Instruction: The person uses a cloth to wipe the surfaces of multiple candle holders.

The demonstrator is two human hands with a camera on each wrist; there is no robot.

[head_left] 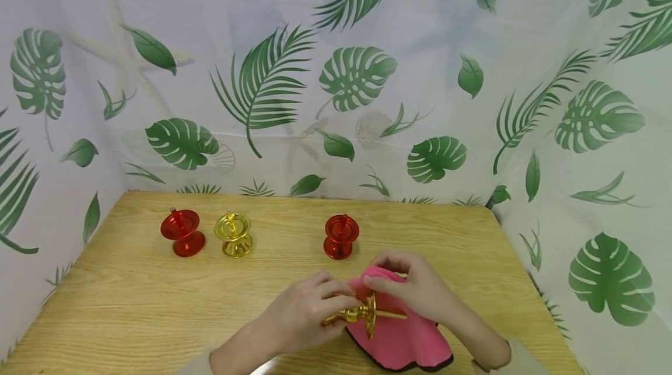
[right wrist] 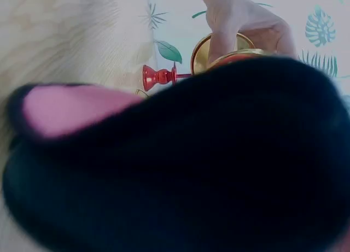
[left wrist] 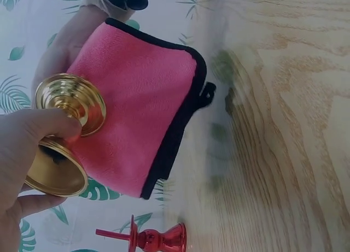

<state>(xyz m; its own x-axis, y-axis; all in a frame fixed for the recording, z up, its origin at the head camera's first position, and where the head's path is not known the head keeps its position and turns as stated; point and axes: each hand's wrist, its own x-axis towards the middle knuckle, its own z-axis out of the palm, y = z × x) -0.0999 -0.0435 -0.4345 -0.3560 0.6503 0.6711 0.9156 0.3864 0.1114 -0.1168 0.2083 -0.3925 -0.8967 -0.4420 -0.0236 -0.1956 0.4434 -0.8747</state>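
Note:
My left hand [head_left: 307,312] grips a gold candle holder [head_left: 370,318] by its stem, tilted on its side with the spike pointing right in the head view. In the left wrist view, the thumb lies across the narrow part between the dish and the hollow base [left wrist: 57,173]. My right hand [head_left: 420,290] pinches the upper part of a pink cloth [head_left: 391,343] with a black edge, close to the dish. The cloth hangs behind and below the spike. Its dark side [right wrist: 175,170] fills much of the right wrist view and hides the right hand there.
On the wooden table [head_left: 157,311], a red candle holder [head_left: 189,242] and a gold one [head_left: 236,245] stand upright at the back left. Another red candle holder [head_left: 338,246] stands just beyond my hands. A leaf-patterned white sheet [head_left: 289,101] hangs behind and beside the table.

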